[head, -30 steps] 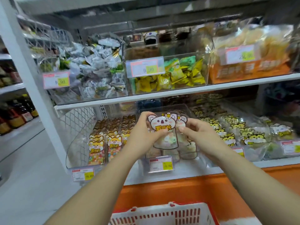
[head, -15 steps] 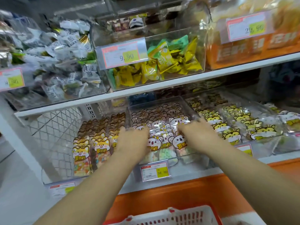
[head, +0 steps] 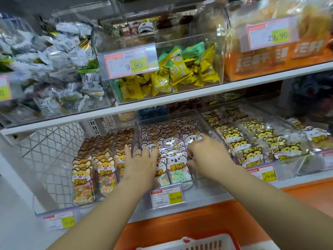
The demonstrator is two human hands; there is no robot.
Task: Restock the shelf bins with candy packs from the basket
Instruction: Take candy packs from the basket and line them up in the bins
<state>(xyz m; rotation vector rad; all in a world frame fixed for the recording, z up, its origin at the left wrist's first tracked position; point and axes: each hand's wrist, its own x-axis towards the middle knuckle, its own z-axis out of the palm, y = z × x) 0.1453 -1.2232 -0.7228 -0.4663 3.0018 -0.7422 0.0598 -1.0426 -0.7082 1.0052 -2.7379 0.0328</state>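
Two hands in the middle bin of the lower shelf, with candy packs under both.
The left hand (head: 139, 163) lies with fingers fairly straight and spread on the koala-faced candy packs (head: 175, 160), by the left wall of the clear bin (head: 167, 115), which stands at the front edge of the lower shelf (head: 207, 197). The right hand (head: 207, 154) bends its fingers down among the packs near the bin's right wall. Their tips are buried, so I cannot tell whether they pinch a pack. Only the red-and-white rim of the basket (head: 191, 243) shows, cut off at the bottom edge — its contents are out of sight.
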